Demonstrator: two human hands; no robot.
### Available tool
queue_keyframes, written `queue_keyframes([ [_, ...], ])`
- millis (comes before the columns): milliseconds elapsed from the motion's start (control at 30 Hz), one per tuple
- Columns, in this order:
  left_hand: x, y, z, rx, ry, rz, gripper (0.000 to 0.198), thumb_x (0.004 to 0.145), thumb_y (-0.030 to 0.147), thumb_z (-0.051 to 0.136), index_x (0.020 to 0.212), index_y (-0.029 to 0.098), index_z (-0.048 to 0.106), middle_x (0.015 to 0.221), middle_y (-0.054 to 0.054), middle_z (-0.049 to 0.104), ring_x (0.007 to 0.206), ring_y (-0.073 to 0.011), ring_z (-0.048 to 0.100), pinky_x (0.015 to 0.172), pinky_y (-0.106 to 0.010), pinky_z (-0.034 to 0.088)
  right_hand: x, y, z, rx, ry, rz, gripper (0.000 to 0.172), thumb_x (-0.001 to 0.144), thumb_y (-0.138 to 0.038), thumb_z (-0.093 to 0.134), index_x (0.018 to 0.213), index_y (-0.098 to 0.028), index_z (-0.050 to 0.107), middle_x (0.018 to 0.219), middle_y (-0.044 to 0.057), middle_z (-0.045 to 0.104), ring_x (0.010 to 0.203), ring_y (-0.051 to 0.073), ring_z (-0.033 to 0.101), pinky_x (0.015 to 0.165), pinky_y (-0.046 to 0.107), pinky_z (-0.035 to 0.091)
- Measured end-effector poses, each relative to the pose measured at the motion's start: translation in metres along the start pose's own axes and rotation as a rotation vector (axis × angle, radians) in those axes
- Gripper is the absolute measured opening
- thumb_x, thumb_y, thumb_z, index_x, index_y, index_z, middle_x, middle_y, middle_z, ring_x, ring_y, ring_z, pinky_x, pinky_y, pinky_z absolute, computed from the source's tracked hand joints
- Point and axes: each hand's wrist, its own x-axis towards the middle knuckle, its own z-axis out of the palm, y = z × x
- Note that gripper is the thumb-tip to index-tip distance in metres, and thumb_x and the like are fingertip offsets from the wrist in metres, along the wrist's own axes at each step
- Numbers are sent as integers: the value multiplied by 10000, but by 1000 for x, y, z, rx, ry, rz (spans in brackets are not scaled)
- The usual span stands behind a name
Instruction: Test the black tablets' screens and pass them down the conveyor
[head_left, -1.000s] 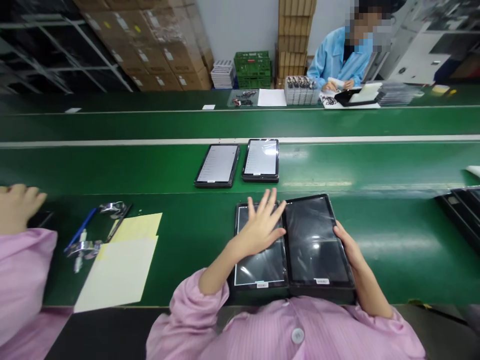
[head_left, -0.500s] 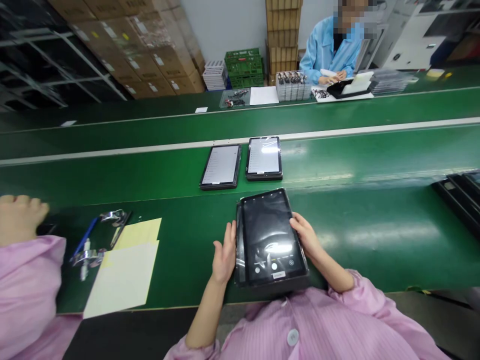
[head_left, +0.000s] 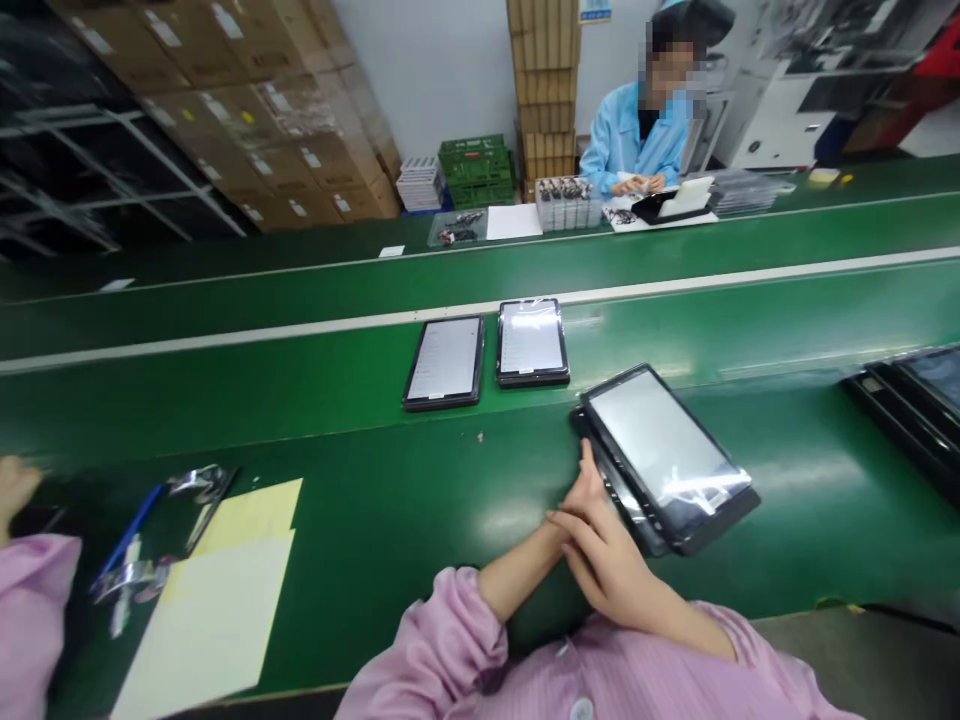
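Ahead and right of me, a tablet (head_left: pixel 667 440) with a lit, pale screen and clear film lies slanted on top of another dark tablet (head_left: pixel 630 515), which pokes out at its left. My left hand (head_left: pixel 589 490) touches the left side of this pair, fingers stretched along the edge; some of them are hidden. Crossing over the left wrist is my right hand (head_left: pixel 611 565), fingers extended and apart, holding nothing. Farther off, two more lit groups, a left tablet (head_left: pixel 445 360) and a right tablet (head_left: pixel 532 338), lie side by side on the green surface.
At left lie papers (head_left: pixel 214 600), a blue pen (head_left: pixel 127 535) and tape rolls. Another person's hand (head_left: pixel 15 490) shows at the left edge. More dark tablets (head_left: pixel 915 410) are stacked at right. Across the bench sits a person in blue (head_left: pixel 637 135).
The tablet pair has moved right and turned aslant; its screen went from a dark camera display to pale. My right hand left its right edge and now crosses my left wrist.
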Motion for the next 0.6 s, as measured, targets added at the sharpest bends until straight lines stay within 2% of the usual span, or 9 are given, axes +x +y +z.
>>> queue_keyframes([
  [67,22,5,8,-78,-64,-12,863,901,759,-3,1582,270,199,1586,-95,373,1448,-253,385,1176,-475,343,-3,22,6,-83,87,67,481,950,-115,416,1413,-238,461,1215,146,587,1125,282,591,929,471,553],
  [167,35,14,0,-266,-173,-33,932,880,786,44,1533,177,314,1569,-172,381,1443,-281,388,1183,-487,313,-15,72,3,-282,160,241,480,975,-209,415,1455,-195,417,1314,188,551,1226,322,546,989,535,514],
  [267,36,19,-18,-361,-219,-55,898,870,807,205,1468,169,413,1540,-201,415,1439,-317,386,1164,-516,322,-31,112,3,-468,96,385,574,996,-344,407,1525,-138,322,1470,227,448,1355,363,442,1051,569,456],
  [333,34,21,-30,-314,-205,-22,838,875,796,268,1453,212,434,1549,-177,411,1447,-316,371,1153,-519,331,-38,125,6,-537,48,426,626,1009,-399,380,1549,-103,267,1542,229,363,1420,355,360,1098,553,411],
  [400,30,22,-45,-262,-160,35,795,889,779,281,1452,239,431,1554,-161,407,1452,-308,363,1153,-514,329,-43,130,8,-585,38,459,643,1022,-421,340,1556,-77,240,1557,228,339,1431,333,349,1115,521,399],
  [467,25,22,-64,-263,-73,93,754,903,757,296,1436,245,445,1551,-157,410,1451,-302,363,1160,-507,317,-48,135,1,-629,61,510,635,1028,-431,306,1549,-72,259,1534,222,384,1402,316,404,1108,496,407],
  [533,17,24,-90,-325,71,165,671,912,716,348,1386,262,487,1541,-141,422,1443,-297,378,1168,-503,303,-54,145,-17,-670,99,582,631,1019,-448,296,1528,-77,313,1492,217,447,1361,315,457,1103,492,404],
  [600,7,28,-118,-432,288,274,533,914,643,418,1292,289,545,1511,-108,459,1430,-286,396,1174,-506,290,-60,161,-44,-701,139,677,636,999,-458,296,1501,-74,363,1464,220,478,1349,327,465,1113,511,377],
])
